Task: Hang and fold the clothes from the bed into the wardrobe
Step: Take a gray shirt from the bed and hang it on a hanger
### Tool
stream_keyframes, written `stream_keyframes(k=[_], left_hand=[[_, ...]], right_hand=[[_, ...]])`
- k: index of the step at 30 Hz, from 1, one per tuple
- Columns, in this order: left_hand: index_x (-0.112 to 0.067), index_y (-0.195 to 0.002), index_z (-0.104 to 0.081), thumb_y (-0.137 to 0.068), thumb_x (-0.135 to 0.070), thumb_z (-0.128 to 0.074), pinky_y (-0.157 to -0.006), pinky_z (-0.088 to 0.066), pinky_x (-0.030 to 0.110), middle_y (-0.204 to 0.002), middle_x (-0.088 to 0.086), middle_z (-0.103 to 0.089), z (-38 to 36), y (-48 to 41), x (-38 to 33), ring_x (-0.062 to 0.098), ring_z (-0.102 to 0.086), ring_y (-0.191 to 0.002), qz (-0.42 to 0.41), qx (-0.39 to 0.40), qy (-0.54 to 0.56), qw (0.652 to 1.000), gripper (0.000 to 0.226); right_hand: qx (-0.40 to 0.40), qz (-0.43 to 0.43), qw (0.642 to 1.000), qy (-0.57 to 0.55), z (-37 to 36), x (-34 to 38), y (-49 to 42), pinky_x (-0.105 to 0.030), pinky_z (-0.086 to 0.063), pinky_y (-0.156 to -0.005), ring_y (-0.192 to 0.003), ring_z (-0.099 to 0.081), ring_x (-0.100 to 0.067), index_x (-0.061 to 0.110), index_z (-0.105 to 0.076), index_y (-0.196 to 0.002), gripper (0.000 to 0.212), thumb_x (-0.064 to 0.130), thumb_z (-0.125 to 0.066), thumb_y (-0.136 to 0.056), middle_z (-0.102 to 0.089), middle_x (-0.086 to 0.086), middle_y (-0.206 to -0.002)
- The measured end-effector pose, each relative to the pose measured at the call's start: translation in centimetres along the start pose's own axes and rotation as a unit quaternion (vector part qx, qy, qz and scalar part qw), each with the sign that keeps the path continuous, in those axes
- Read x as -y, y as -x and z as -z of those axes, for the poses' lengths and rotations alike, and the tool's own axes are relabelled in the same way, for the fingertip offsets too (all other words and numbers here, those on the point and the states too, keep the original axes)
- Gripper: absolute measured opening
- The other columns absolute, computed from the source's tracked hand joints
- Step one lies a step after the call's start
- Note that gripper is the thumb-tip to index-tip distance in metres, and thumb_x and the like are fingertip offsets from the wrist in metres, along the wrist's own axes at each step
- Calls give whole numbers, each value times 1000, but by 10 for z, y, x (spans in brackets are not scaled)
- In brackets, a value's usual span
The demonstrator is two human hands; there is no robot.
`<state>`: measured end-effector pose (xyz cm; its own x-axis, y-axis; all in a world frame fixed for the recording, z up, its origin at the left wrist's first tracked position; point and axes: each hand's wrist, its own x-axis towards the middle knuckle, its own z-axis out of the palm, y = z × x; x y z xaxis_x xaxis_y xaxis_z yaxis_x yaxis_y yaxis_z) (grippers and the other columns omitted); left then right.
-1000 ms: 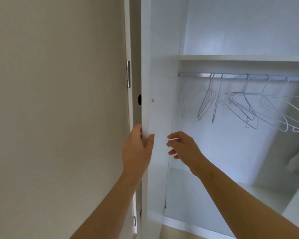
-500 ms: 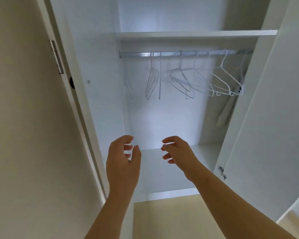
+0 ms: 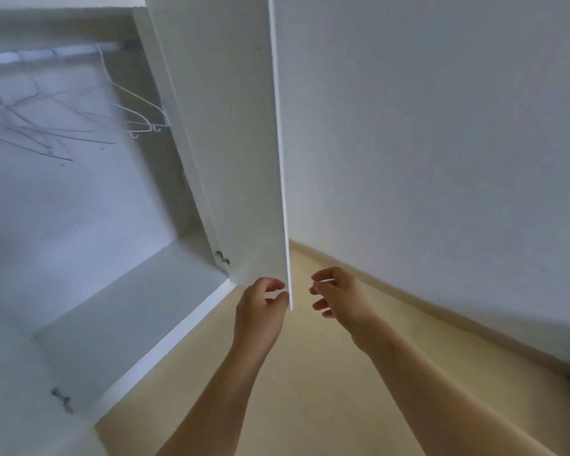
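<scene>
The wardrobe (image 3: 79,258) is plain white inside, and its door (image 3: 231,143) is white too. The wall (image 3: 441,126) is greyish white. The floor (image 3: 310,390) and skirting (image 3: 441,312) are pale yellow-beige with no pattern. The rail (image 3: 46,54) is silver. One hanger (image 3: 139,103) is white. The blurred hangers (image 3: 30,126) look grey-purple, perhaps.

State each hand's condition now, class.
Left hand: fingers curled at the edge of the wardrobe door; grip cannot be told.
Right hand: open, holding nothing.

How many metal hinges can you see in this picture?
2: one hinge low on the open door, a second hinge near the picture's lower left corner. Others may be out of frame.
</scene>
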<state>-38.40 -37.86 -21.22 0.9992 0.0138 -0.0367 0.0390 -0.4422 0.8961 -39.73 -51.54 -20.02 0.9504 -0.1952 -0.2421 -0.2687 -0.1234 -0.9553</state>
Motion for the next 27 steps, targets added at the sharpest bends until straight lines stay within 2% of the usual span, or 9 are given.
stream_keyframes(k=[3,6,11,13,16,20,22,25,27], left_hand=[[-33,-91,-57,-87,-22,-54,-86,-49,33,-104,-13,-58,-66,21,-16,12,-57,-97,-3,90,-1,996,12],[-32,-87,-58,-86,-21,-55,-89,-50,38,-101,-13,-60,-138,49,-35,14,-58,-96,-4,178,10,984,12],[-27,-77,-58,-85,-20,-56,-84,-52,36,-86,-6,-62,-243,93,-57,20,-62,-90,-10,307,-22,951,12],[-26,-72,-58,-83,-19,-58,-76,-51,30,-79,-4,-61,-281,107,-65,21,-60,-80,-20,346,-43,937,13],[-27,-68,-57,-82,-17,-60,-62,-40,24,-72,-6,-59,-332,128,-78,17,-54,-70,-40,391,-63,917,16],[-26,-70,-57,-82,-14,-57,-64,-43,25,-73,-6,-58,-389,150,-95,16,-54,-71,-53,473,-76,876,17],[-25,-71,-57,-82,-13,-55,-66,-43,27,-74,-4,-58,-422,157,-105,17,-53,-71,-64,508,-86,855,17],[-25,-72,-57,-83,-13,-54,-63,-42,25,-76,-2,-58,-471,160,-125,18,-52,-71,-84,546,-107,827,17],[-25,-73,-56,-84,-12,-53,-62,-40,24,-76,-3,-56,-503,165,-140,18,-53,-74,-104,570,-119,806,17]], right_hand=[[-71,-45,996,-11,65,-38,26,-20,-40,-52,-57,-56,-10,24,-54,-83,18,8,-47,-90,-59,2,-79],[-154,-85,984,-25,134,-76,61,-21,-41,-53,-57,-56,-11,24,-54,-82,19,8,-47,-89,-60,2,-79],[-283,-147,946,-54,220,-132,118,-20,-41,-51,-55,-55,-10,25,-54,-80,19,9,-47,-88,-61,2,-80],[-322,-167,929,-76,246,-152,137,-21,-41,-51,-56,-55,-10,24,-54,-79,19,9,-47,-89,-61,1,-81],[-383,-199,896,-101,280,-175,162,-19,-40,-49,-56,-56,-11,24,-54,-80,18,10,-46,-89,-61,2,-81],[-451,-228,852,-136,318,-199,179,-17,-39,-45,-50,-53,-9,19,-57,-84,16,9,-44,-87,-59,1,-76],[-481,-238,828,-159,341,-211,182,-19,-41,-50,-49,-52,-10,17,-57,-87,17,8,-43,-87,-60,-1,-79],[-517,-247,799,-182,379,-223,181,-30,-48,-64,-60,-57,-15,18,-58,-89,17,10,-43,-87,-64,-6,-89],[-542,-251,779,-192,402,-231,181,-31,-49,-66,-64,-59,-16,20,-58,-86,17,11,-45,-87,-64,-7,-90]])
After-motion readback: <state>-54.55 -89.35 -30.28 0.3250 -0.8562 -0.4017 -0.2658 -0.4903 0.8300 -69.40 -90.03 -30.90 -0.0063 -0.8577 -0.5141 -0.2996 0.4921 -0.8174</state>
